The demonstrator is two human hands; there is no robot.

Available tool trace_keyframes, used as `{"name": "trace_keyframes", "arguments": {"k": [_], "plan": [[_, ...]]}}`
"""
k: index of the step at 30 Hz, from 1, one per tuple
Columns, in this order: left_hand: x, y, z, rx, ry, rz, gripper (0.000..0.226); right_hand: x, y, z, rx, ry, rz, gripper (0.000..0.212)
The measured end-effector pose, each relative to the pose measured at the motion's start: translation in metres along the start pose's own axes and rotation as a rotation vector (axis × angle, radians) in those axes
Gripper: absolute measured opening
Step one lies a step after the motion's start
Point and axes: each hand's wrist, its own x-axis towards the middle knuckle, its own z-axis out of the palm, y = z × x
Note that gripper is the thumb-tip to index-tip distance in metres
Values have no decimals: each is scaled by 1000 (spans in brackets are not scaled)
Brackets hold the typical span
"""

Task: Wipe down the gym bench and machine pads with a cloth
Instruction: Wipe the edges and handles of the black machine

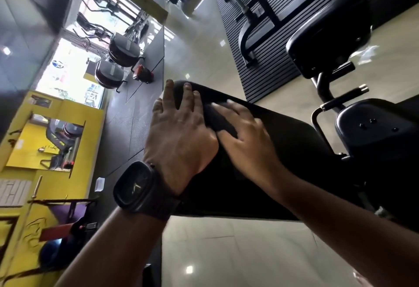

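You lean over a black padded gym bench (283, 150) in a gym with glossy cream floor tiles (204, 252), dark rubber matting (136, 109) and a yellow wall (74, 114) at the left. The bench's long axis runs from the lower right toward its rounded end at upper left. Two more black machine pads (326, 44) stand on a frame to the right; two exercise bikes (118, 60) sit by the bright window. Your left hand (179, 132), a black wristwatch (138, 187) on its wrist, lies flat with fingers spread over the bench's end. Your right hand (244, 132) presses open-palmed on a dark cloth (221, 121), bunched on the pad between both hands.
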Motion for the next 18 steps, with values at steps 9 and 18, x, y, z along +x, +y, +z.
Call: {"name": "trace_keyframes", "arguments": {"k": [9, 18], "plan": [[6, 2, -1, 56, 24, -17, 77, 61, 24, 4, 47, -1, 174, 58], [10, 5, 2, 103, 63, -19, 80, 93, 21, 0, -1, -75, 25, 50]]}}
